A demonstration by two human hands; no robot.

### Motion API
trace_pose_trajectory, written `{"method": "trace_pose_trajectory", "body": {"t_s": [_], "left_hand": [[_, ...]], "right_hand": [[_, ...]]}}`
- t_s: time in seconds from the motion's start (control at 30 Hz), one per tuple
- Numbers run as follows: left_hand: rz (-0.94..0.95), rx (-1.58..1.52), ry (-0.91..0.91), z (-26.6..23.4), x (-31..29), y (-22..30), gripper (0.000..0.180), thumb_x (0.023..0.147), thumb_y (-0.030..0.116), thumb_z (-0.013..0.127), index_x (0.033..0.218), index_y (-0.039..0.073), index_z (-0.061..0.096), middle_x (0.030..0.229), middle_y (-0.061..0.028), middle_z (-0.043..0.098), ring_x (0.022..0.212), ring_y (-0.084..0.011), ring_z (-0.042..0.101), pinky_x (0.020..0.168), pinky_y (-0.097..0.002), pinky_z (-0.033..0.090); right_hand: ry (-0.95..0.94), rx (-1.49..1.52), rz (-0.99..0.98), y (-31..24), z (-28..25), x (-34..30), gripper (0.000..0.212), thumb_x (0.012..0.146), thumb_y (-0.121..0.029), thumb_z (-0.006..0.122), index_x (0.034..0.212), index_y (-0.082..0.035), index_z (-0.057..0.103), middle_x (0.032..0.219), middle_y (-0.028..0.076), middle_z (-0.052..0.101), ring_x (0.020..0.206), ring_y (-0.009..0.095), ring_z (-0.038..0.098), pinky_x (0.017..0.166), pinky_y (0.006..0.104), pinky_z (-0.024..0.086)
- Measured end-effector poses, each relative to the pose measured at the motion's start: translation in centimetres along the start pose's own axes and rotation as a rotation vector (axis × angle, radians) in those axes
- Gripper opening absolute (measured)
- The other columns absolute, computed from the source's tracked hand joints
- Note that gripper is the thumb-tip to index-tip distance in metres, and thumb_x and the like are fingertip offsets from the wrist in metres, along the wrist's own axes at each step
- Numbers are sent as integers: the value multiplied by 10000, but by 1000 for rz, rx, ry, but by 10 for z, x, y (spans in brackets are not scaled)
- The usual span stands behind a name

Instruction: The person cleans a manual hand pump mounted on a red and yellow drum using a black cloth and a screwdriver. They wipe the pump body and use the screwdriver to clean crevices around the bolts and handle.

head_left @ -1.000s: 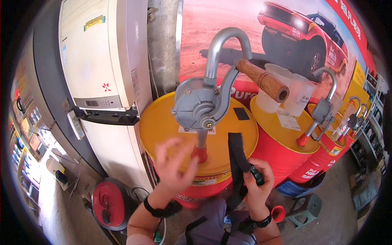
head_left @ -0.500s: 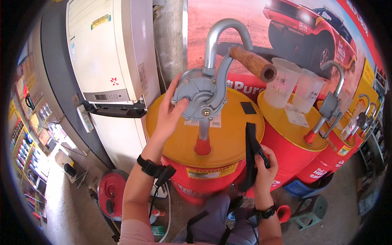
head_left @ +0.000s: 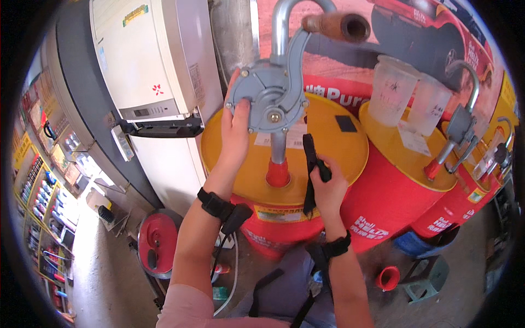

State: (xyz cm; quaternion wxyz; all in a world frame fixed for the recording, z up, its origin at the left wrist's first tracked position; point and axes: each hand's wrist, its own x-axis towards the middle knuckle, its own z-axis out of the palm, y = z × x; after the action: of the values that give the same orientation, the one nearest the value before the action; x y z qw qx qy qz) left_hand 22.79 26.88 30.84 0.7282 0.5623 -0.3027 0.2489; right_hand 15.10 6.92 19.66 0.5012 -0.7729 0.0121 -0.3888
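One gray pump [head_left: 271,90] – likely heavy, hard, best held round its body – was half-wrapped by the left grip [head_left: 235,134]; one likely bendy black strip [head_left: 309,156] was pinched by the right grip [head_left: 329,188].

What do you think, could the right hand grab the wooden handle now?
Probably not easily: the right hand is holding a black strip, though nothing seems to block the way to the wooden handle.

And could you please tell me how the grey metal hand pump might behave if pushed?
The grey metal pump is probably stiff and heavy, as it looks like cast metal. It may rock rather than slide, its straight grey pipe standing in a red conical collar. Its curved grey crank might swing round, being bolted at one end.
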Motion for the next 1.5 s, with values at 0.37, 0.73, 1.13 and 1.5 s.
{"method": "trace_pose_trajectory", "body": {"t_s": [0.37,0.73,1.13,1.5], "left_hand": [[154,128,149,31,-19,23,691,988,131,627,1584,77,284,1516,-153,413,1310,-223,487,1106,-338,382],[169,100,150,35,-35,23,934,876,27,720,1605,65,138,1498,-184,386,1335,-255,463,1105,-383,409],[137,104,145,20,-47,-10,868,888,87,694,1586,14,183,1465,-174,398,1364,-270,418,1136,-414,363],[-16,538,93,-33,-88,-78,576,890,126,697,1414,45,472,1237,-135,529,1151,-238,533,896,-354,493]], "right_hand": [[-73,-215,-67,5,3,2,279,834,-112,715,1111,-85,699,899,183,723,805,342,723,702,412,556],[-111,-253,-51,4,2,3,283,843,-143,703,1121,-97,681,894,202,716,831,386,705,730,469,551],[-103,-250,-63,0,1,2,277,841,-130,706,1114,-90,695,920,203,719,849,388,707,736,457,556],[-72,-168,-5,1,0,-2,304,845,-112,724,1147,-99,694,978,189,722,867,342,721,743,413,564]]}}
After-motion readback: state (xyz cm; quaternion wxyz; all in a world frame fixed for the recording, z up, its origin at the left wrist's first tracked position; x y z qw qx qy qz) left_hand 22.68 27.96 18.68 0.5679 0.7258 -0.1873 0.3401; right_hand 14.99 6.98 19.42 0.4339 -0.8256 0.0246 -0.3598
